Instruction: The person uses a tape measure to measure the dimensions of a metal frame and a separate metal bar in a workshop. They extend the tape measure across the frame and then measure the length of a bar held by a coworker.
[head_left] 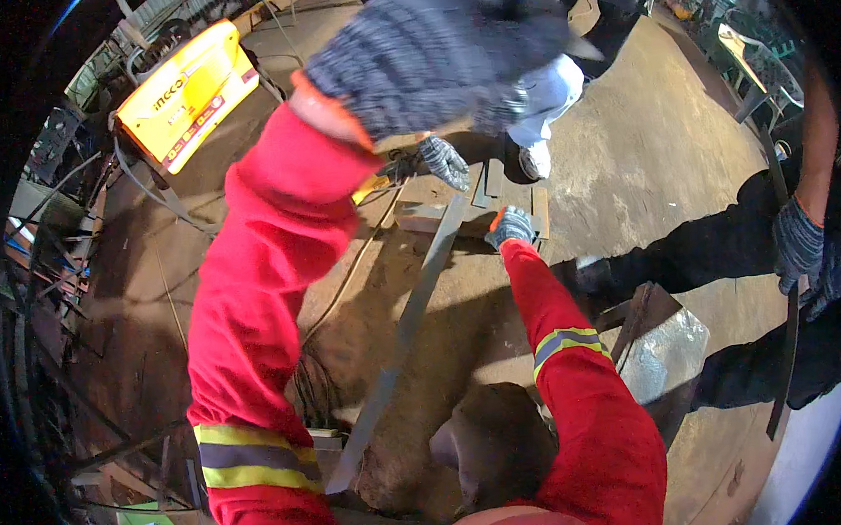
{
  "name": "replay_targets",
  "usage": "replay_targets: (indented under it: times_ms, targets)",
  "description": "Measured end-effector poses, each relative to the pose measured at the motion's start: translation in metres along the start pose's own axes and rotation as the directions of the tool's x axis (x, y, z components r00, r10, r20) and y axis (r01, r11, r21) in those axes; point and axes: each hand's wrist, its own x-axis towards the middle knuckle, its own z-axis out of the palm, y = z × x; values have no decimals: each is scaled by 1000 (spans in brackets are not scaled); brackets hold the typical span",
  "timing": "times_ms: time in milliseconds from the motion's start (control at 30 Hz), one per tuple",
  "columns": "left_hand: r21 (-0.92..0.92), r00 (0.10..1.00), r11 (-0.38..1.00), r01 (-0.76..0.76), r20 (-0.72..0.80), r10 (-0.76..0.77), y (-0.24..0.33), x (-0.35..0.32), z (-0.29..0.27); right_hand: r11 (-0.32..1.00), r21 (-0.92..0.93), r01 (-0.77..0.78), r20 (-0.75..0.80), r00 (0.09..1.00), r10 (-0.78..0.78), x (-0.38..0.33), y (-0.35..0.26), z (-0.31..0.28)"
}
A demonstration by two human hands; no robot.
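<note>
My left hand [421, 61], in a dark grey knit glove with an orange cuff, is raised close to the camera. Its fingers are smeared by motion and lie against dark shapes, so what it holds, if anything, cannot be made out. Farther down, my right hand [511, 226], gloved in grey, is closed at the edge of a low steel piece [423, 215] on the floor; what its fingers grip is hidden. A long flat metal bar [396, 357] runs from near my knees to that piece. Short flat metal strips [486, 183] lie just beyond my right hand.
Opposite me, another person's gloved hand [445, 163] hovers by the bar's far end. To the right, a co-worker's gloved hands [805, 246] hold a dark strip [789, 359]. A yellow machine [188, 96] stands far left; a metal block [663, 346] sits right; cables [346, 284] cross the floor.
</note>
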Motion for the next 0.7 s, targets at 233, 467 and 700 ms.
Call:
replay_targets:
  times_ms: [233,467,700]
  targets:
    - [-15,735,748,664,-173,-656,-102,-92,16,993,-1,119,-48,992,-119,14,-23,-1]
    - [-331,425,468,819,-195,-884,-146,-117,57,995,-35,99,-108,989,-102,18,-12,4]
    - [-329,435,472,818,-182,-882,-156,-118,95,993,39,112,-71,992,-109,5,-3,-10]
